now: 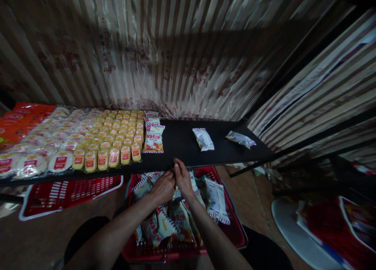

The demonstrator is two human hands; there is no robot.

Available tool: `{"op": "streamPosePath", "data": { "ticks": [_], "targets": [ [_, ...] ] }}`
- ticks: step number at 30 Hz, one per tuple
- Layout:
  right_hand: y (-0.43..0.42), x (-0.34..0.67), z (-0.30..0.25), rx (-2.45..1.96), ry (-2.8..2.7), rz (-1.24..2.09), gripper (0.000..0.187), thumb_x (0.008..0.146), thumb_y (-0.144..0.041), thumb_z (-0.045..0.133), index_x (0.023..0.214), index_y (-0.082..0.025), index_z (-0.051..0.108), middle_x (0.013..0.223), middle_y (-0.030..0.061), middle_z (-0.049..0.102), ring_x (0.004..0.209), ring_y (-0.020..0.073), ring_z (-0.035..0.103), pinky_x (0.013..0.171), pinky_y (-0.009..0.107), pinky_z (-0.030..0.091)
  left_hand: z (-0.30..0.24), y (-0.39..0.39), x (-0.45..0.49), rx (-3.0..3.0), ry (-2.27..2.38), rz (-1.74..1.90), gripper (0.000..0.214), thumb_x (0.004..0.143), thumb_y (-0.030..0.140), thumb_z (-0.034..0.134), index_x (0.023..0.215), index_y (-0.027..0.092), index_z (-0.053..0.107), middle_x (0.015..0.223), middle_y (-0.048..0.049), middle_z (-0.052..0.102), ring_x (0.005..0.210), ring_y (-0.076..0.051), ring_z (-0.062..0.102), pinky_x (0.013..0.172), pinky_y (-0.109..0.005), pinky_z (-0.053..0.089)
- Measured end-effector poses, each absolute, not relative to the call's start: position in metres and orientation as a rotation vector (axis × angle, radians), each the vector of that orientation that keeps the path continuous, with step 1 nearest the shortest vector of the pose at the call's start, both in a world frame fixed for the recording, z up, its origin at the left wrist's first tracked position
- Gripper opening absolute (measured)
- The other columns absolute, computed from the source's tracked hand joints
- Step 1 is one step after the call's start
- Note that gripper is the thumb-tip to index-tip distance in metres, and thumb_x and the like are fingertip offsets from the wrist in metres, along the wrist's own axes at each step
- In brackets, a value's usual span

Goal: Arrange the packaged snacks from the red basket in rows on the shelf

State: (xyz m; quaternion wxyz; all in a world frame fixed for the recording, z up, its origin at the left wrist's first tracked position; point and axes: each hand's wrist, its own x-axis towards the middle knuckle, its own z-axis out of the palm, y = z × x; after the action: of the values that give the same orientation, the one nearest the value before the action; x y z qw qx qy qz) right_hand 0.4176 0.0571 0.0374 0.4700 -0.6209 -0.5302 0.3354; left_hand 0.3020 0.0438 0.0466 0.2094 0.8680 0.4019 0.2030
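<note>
- In the head view, the left hand [164,187] and right hand [182,179] meet at the front edge of the black shelf [179,139], above the red basket [241,238]. Their fingers are bent together; I cannot tell whether anything is pinched between them.
- Loose snack packets [180,219] fill much of the basket, lying at mixed angles below the hands and forearms.
- One packet, the right-hand basket packet [216,199], has its long axis running mostly front to back — the right hand is nearer to it.
- On the shelf, the single white packet [203,139] lies ahead and to the right of the fingertips, its long axis mostly front to back and slightly skewed. The right hand is nearer here too.
- The far-right packet [241,139] lies more crosswise, near the shelf's right end.
- Ahead and to the left, the column of packets [154,139] runs back from the shelf's front part, just beside the yellow cakes [114,156].
- Black surface shows between this column and the white packet — room bounded by the front edge and the striped backdrop [164,58].
</note>
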Motion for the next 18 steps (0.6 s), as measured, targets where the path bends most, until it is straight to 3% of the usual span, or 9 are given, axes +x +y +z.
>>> {"op": "streamPosePath", "data": {
  "ticks": [6, 12, 18],
  "targets": [
    [0.028, 0.433, 0.031, -1.615, -1.364, 0.723, 0.045, 0.086, -0.046, 0.044, 0.119, -0.019, 0.060, 0.122, 0.0103, 0.063, 0.115, 0.0233, 0.056, 0.101, 0.042, 0.041, 0.045, 0.029, 0.308, 2.365, 1.107, 0.198, 0.042, 0.073, 0.005, 0.043, 0.110, 0.014, 0.061, 0.118, -0.0136, 0.059, 0.113, -0.024, 0.055, 0.098, -0.035, 0.045],
    [-0.003, 0.457, 0.018, -1.738, -1.442, 0.669, 0.035, 0.081, -0.039, 0.047, 0.104, -0.024, 0.068, 0.107, 0.0058, 0.070, 0.100, 0.0232, 0.063, 0.093, 0.041, 0.047, 0.039, 0.024, 0.302, 2.342, 1.030, 0.034, 0.032, 0.079, 0.017, 0.046, 0.107, 0.019, 0.061, 0.114, -0.0099, 0.063, 0.105, -0.022, 0.061, 0.091, -0.035, 0.049],
    [-0.027, 0.464, -0.001, -1.733, -1.517, 0.730, 0.029, 0.080, -0.033, 0.049, 0.098, -0.024, 0.070, 0.099, 0.0063, 0.072, 0.093, 0.0244, 0.065, 0.087, 0.040, 0.050, 0.038, 0.027, 0.294, 2.361, 1.143, 0.054, 0.041, 0.083, 0.017, 0.041, 0.120, 0.015, 0.056, 0.130, -0.0144, 0.055, 0.121, -0.025, 0.051, 0.102, -0.040, 0.039]
  ]
}}
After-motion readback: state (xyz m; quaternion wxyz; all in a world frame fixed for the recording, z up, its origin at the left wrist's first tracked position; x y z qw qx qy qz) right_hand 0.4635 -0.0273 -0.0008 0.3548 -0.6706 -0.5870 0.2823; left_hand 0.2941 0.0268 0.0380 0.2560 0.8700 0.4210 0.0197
